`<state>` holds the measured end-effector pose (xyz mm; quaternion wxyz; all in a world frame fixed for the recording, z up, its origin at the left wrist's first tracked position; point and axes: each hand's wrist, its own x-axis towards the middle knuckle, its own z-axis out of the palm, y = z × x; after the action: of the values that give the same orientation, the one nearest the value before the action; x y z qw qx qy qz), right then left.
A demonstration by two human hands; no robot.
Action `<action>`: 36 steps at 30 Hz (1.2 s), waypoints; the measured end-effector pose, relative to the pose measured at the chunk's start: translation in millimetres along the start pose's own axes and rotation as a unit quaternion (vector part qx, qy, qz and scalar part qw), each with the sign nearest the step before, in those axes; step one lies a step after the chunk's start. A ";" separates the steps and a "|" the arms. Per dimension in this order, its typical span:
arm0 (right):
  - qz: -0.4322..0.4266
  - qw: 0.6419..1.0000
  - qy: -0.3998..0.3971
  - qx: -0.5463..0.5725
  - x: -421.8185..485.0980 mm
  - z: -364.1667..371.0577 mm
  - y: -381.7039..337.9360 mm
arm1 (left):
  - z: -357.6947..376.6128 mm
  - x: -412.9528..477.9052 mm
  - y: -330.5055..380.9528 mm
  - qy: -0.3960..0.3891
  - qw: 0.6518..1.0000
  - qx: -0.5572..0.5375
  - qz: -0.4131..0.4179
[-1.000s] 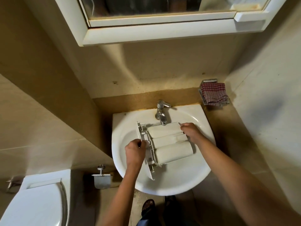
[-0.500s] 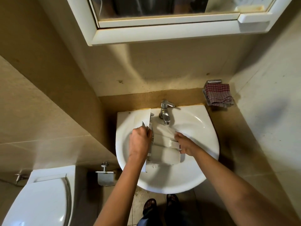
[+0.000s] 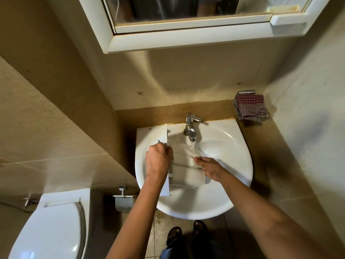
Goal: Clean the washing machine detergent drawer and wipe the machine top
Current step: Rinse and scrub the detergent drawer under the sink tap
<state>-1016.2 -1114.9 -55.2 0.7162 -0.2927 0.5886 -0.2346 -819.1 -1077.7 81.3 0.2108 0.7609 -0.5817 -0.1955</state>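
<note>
White stiff plastic detergent drawer point(image 3: 186, 177): light, wet, likely slippery. Left hand point(image 3: 158, 161) clamps its 9 o'clock panel; right hand point(image 3: 211, 169) at 3 o'clock, grip unclear.

Off-white moulded plastic detergent drawer point(image 3: 186, 177) under left hand point(image 3: 158, 161) and right hand point(image 3: 212, 170) fingers: smooth, wet sheen. White ceramic basin point(image 3: 227, 146) below fingers: glossy. Chrome metal tap point(image 3: 190, 128) beyond fingertips: mirror-bright. Red checked woven cloth point(image 3: 251, 108) far right of fingers: matt. Beige wall tiles point(image 3: 56, 137): matt, grainy.
</note>
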 end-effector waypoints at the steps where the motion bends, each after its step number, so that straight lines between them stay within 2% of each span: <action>1: -0.004 1.000 0.002 -0.002 -1.4 2.5 -0.9 | -0.7 -1.2 -0.4 0.004 1.000 0.000 -0.004; 3: -0.002 1.000 0.012 -0.010 -6.5 10.0 -4.6 | -2.4 -3.1 -0.3 0.007 1.000 0.002 -0.007; 7: -0.028 0.998 -0.018 -0.062 -10.2 20.8 -7.1 | -10.4 -3.6 3.3 0.019 1.000 0.020 -0.001; 11: -0.004 1.000 -0.011 0.003 -18.6 23.5 -10.8 | -21.1 1.8 -4.8 0.035 0.999 0.025 0.019; 17: 0.049 0.995 0.018 0.089 -27.7 17.1 -32.8 | -32.2 6.9 -41.8 0.051 0.999 -0.010 0.007; 20: 0.066 0.998 0.001 0.018 -29.5 23.0 -50.6 | -35.8 3.2 -60.3 0.051 0.998 -0.034 0.030; 24: 0.043 0.998 0.001 -0.039 -34.4 30.8 -68.1 | -40.4 -6.0 -74.1 0.083 0.988 -0.125 0.025; 30: 0.024 0.998 0.056 0.023 -45.6 33.6 -95.5 | -29.8 -8.3 -92.2 0.089 0.961 -0.261 -0.010; 33: 0.049 0.995 0.067 0.050 -46.4 34.7 -102.2 | -26.4 -14.3 -89.3 0.056 0.943 -0.328 -0.004; 36: 0.053 0.996 0.074 0.025 -50.7 37.7 -103.7 | -21.7 -17.9 -92.0 0.010 0.923 -0.383 0.024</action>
<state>-988.4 -1149.5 57.8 0.6891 -0.2247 0.6488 -0.2317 -737.9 -1036.8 49.9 0.4964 0.6099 -0.4784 -0.3907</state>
